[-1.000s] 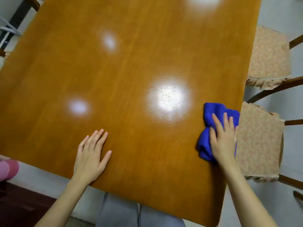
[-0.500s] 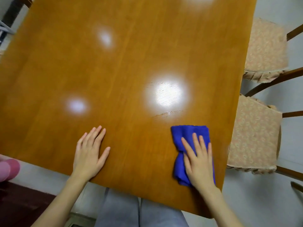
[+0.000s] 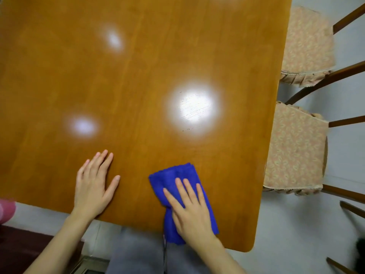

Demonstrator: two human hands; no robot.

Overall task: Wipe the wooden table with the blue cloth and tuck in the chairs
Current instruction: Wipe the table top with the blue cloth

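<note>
The wooden table point(image 3: 138, 76) fills most of the view, glossy with bright light reflections. A crumpled blue cloth point(image 3: 175, 178) lies near the table's front edge, its lower end hanging slightly over it. My right hand point(image 3: 191, 210) presses flat on the cloth with straight fingers. My left hand point(image 3: 92, 184) rests flat on the bare wood to the left of the cloth, fingers spread. Two chairs with patterned beige seat cushions stand along the table's right side, the nearer chair point(image 3: 294, 151) and the farther chair point(image 3: 306, 46), their seats partly under the table edge.
Grey floor point(image 3: 296, 234) lies to the right and front of the table. Dark wooden chair parts point(image 3: 351, 208) show at the lower right. A pink object point(image 3: 6, 210) sits at the left edge, beside dark flooring. My grey-clad legs point(image 3: 138, 254) are under the front edge.
My right hand slid the blue cloth from the table's right edge leftward and toward the front edge. My left hand stayed flat in place.
</note>
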